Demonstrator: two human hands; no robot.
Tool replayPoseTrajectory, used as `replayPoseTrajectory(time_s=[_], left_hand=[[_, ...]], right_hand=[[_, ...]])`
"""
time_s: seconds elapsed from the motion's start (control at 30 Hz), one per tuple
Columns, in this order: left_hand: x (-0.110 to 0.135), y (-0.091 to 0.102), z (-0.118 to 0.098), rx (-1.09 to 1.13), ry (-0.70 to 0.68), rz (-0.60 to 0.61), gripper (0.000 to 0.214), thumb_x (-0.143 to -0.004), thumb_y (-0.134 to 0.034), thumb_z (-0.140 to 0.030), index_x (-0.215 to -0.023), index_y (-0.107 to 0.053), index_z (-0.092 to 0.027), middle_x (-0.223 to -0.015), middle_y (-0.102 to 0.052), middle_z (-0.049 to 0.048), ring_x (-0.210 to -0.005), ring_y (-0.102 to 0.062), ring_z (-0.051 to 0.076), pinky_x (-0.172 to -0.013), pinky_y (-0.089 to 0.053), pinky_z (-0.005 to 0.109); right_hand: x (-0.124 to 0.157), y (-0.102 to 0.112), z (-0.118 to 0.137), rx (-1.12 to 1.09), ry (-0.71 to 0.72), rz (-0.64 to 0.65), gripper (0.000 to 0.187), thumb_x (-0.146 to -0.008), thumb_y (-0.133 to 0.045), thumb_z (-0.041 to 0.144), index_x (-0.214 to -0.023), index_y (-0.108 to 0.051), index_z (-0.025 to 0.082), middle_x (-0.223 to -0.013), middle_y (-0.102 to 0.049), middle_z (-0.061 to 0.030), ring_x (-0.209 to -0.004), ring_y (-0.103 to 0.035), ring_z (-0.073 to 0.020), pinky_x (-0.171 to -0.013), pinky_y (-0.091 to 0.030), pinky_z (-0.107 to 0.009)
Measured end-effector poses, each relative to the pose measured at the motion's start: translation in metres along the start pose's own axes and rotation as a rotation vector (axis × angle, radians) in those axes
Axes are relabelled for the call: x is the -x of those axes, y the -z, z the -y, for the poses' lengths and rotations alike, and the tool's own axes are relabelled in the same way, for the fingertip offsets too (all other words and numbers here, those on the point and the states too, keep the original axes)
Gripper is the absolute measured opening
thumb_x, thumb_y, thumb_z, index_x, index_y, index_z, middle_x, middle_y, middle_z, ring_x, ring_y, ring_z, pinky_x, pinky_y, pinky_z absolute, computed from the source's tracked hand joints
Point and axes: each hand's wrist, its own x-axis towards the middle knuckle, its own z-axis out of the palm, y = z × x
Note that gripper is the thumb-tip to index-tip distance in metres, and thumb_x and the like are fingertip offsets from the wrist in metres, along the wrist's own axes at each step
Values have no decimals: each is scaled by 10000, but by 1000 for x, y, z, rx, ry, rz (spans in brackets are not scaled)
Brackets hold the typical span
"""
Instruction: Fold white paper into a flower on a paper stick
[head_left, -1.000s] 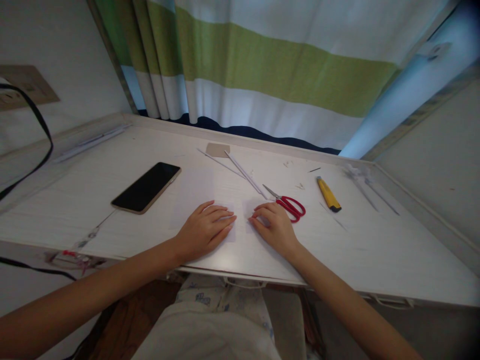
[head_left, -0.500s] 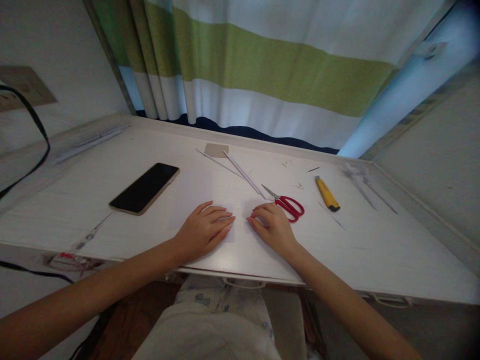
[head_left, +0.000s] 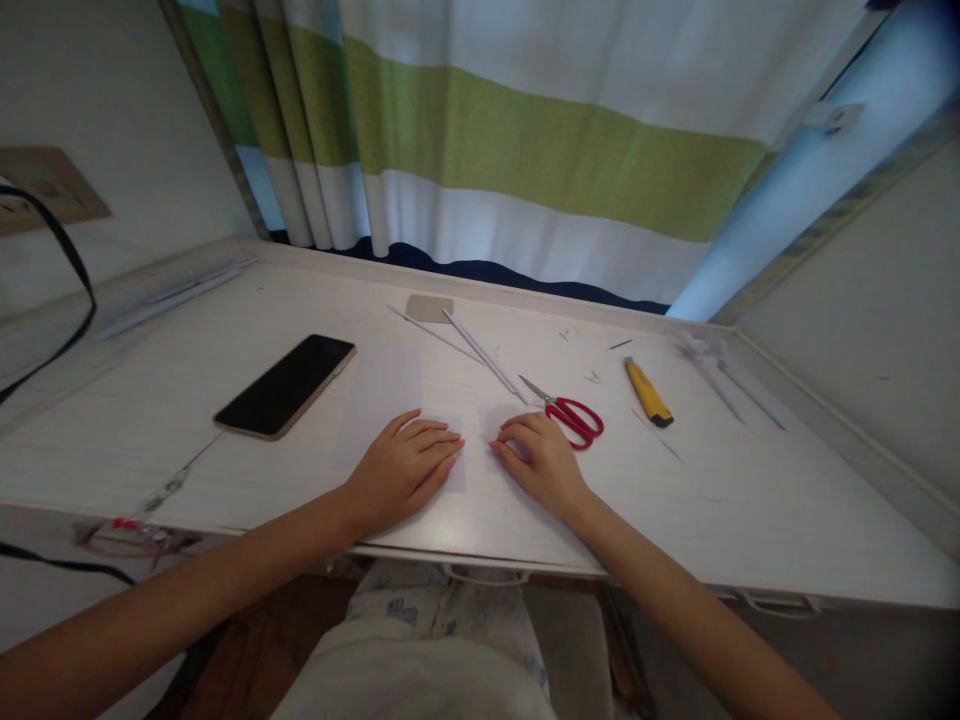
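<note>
My left hand [head_left: 405, 462] lies palm down with its fingers stretched out over a small white paper piece [head_left: 456, 478]. Beneath and behind it, a larger pale sheet [head_left: 386, 385] blends into the white desk. Across a narrow gap, my right hand [head_left: 541, 460] rests with loosely bent fingers on another white paper piece [head_left: 489, 415], mostly covered by the hand. Neither hand lifts anything. Red-handled scissors [head_left: 574, 418] lie just beyond my right hand, blades pointing up and left. Thin white paper sticks [head_left: 487, 358] lie behind the hands.
A black-screened phone [head_left: 289, 385] lies on the left of the desk [head_left: 750, 510]. To the right are a yellow utility knife [head_left: 648, 392] and white stemmed pieces [head_left: 712, 360]. A beige card [head_left: 429, 308] lies near the back, with small scraps [head_left: 592, 377] about.
The view has shifted slightly, so everything sits a little lower and further left. Both hands keep nearly the same pose on the paper.
</note>
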Motion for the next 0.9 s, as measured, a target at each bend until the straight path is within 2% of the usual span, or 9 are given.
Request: replayPoseTrajectory(time_s=[0.77,0.9], left_hand=[[0,0,-1,-3,2,7,277,-838,-384,-226,-1049,-556,-180,-1032,-618,49,-1028,-506,189,-970,-277,419],[0,1,-2,-16,19,44,286,-842,-386,-266,-1065,-540,-173,-1059,-601,49,-1054,-488,189,-986,-253,411]], right_hand=[[0,-1,0,4,8,-4,125,-780,-512,267,-753,-601,183,-819,-611,-54,-803,-525,-185,-721,-389,-342],[0,0,1,6,3,-2,124,-783,-507,261,-760,-600,181,-824,-610,-53,-808,-522,-187,-727,-385,-345]])
